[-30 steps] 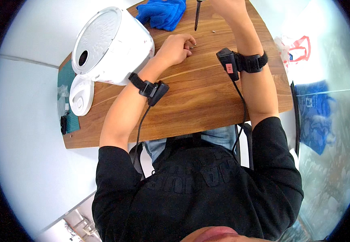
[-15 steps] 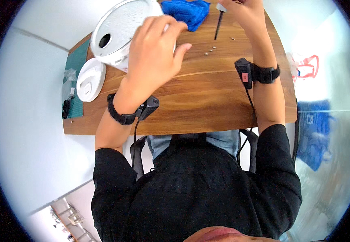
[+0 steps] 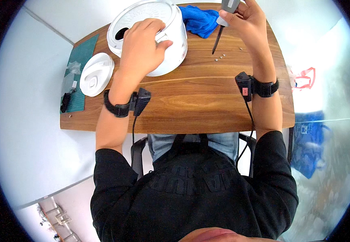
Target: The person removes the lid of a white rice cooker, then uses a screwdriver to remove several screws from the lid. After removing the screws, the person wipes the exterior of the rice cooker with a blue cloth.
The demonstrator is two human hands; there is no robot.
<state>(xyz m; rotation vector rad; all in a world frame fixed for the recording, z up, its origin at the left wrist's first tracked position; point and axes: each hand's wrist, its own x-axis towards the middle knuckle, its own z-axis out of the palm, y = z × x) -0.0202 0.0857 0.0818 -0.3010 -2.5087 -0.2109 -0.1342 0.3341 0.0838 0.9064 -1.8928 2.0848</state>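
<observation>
A white round appliance body stands at the back of the wooden table, its ridged flat face up with a dark round hole near one edge. My left hand lies over its near side, fingers curled at a small white raised part and thumb held apart; the fingers' underside is hidden. My right hand is raised at the far right, closed round the grey handle of a screwdriver. The black shaft slants down and left. Below its tip, several small screws lie on the wood.
A crumpled blue cloth lies behind the screwdriver. Left of the appliance, a white round lid overlaps a green mat that bears clear plastic and small dark items. Cables run down from black wrist straps on both my arms.
The appliance has turned or shifted a little, and my left hand has moved left across it. My right hand still holds the screwdriver, with more of its handle showing. The whole view has shifted.
</observation>
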